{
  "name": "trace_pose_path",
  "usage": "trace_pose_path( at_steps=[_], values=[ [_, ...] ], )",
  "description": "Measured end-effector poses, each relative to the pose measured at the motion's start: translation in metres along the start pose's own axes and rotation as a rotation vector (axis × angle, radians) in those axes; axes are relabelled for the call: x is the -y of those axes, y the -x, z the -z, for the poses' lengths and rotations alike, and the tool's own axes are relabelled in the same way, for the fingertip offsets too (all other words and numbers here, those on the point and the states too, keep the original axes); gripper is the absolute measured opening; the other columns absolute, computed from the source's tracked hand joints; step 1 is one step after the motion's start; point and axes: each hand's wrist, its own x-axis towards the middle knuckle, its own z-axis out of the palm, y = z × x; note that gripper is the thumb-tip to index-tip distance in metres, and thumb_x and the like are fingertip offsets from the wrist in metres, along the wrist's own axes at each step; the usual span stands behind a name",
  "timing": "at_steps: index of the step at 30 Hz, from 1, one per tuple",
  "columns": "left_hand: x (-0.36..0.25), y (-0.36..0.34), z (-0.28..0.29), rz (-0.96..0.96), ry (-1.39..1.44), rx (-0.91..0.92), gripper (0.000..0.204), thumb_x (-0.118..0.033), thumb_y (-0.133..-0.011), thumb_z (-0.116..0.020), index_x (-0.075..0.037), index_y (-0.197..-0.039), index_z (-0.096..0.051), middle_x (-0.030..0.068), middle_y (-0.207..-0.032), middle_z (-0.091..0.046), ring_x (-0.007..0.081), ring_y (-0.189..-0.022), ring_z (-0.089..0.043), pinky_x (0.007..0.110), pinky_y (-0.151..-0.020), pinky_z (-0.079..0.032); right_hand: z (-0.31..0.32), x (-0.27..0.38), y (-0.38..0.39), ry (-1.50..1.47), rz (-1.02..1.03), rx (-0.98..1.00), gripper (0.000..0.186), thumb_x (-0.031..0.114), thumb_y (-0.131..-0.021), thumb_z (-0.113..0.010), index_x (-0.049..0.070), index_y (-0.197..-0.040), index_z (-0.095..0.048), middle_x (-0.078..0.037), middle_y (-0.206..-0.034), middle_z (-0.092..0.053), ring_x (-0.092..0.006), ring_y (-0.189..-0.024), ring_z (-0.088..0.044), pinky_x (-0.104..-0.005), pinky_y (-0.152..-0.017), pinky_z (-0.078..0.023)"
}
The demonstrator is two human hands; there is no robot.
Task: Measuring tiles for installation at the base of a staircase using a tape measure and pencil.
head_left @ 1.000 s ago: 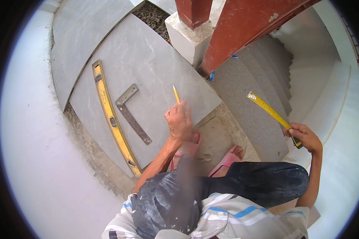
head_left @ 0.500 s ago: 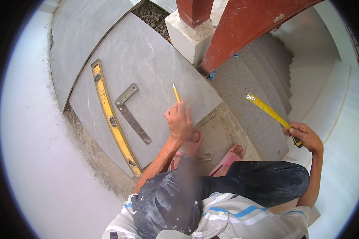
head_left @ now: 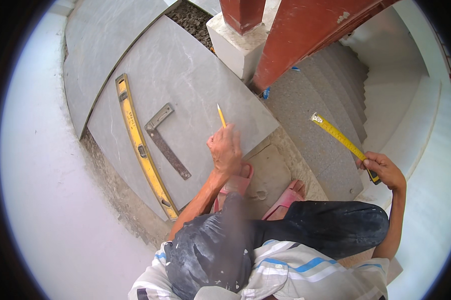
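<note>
"Pencil (head_left: 221,116) first: where do we see it?"

"We see it in our left hand (head_left: 225,149), whose fingers are closed around it. Its sharp tip points away from us, over the grey floor tile (head_left: 200,85). We cannot tell whether this tip touches the tile."

"And our right hand (head_left: 384,171), do we hold it wide?"

"No, we hold it narrow, around the tape measure (head_left: 373,177). The yellow blade (head_left: 338,137) is extended and points up and left, across our view of the grey steps (head_left: 325,102)."

"Which tools do we have lying on the tile?"

"We have two. The yellow spirit level (head_left: 141,147) lies farther left. Between it and our left hand lies the try square (head_left: 169,154), its L shape opening to the right."
</note>
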Motion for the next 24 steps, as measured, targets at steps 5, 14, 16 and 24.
trace_pose_path(
  at_steps=[5,14,16,24],
  values=[
    [0.000,-0.002,0.000,-0.034,-0.034,-0.010,0.025,-0.016,-0.098,-0.057,-0.002,-0.118,-0.062,0.0147,-0.114,-0.067,0.0315,-0.110,-0.062,0.044,-0.094,-0.042,0.000,0.002,0.000,-0.013,0.007,0.003,0.030,0.030,-0.099,-0.058,0.004,-0.108,-0.072,-0.002,-0.086,-0.062,-0.0138,-0.089,-0.055,-0.0296,-0.085,-0.044],
    [-0.038,-0.040,0.000,-0.068,0.355,0.162,0.026,-0.005,-0.096,-0.057,0.000,-0.121,-0.057,0.0205,-0.111,-0.062,0.0344,-0.089,-0.063,0.039,-0.078,-0.050,-0.001,0.002,0.001,0.010,-0.006,-0.005,0.031,0.030,-0.099,-0.058,0.004,-0.108,-0.071,-0.002,-0.086,-0.063,-0.0136,-0.088,-0.056,-0.0289,-0.085,-0.044],
    [-0.044,-0.052,-0.001,-0.159,0.399,0.130,0.028,-0.010,-0.092,-0.064,-0.002,-0.119,-0.058,0.0213,-0.104,-0.062,0.0404,-0.091,-0.062,0.044,-0.072,-0.050,-0.001,0.002,0.002,-0.005,-0.014,-0.012,0.031,0.030,-0.099,-0.057,0.004,-0.108,-0.071,-0.002,-0.085,-0.062,-0.0131,-0.088,-0.056,-0.0288,-0.084,-0.044],
    [-0.038,0.030,-0.030,-0.602,0.287,0.338,0.054,-0.023,-0.090,-0.067,-0.005,-0.138,-0.049,0.0139,-0.113,-0.065,0.0278,-0.098,-0.064,0.044,-0.080,-0.045,0.002,-0.002,0.001,-0.005,0.000,-0.001,0.030,0.028,-0.099,-0.057,0.003,-0.109,-0.070,-0.001,-0.084,-0.062,-0.0120,-0.087,-0.056,-0.0281,-0.083,-0.044]
  ],
)
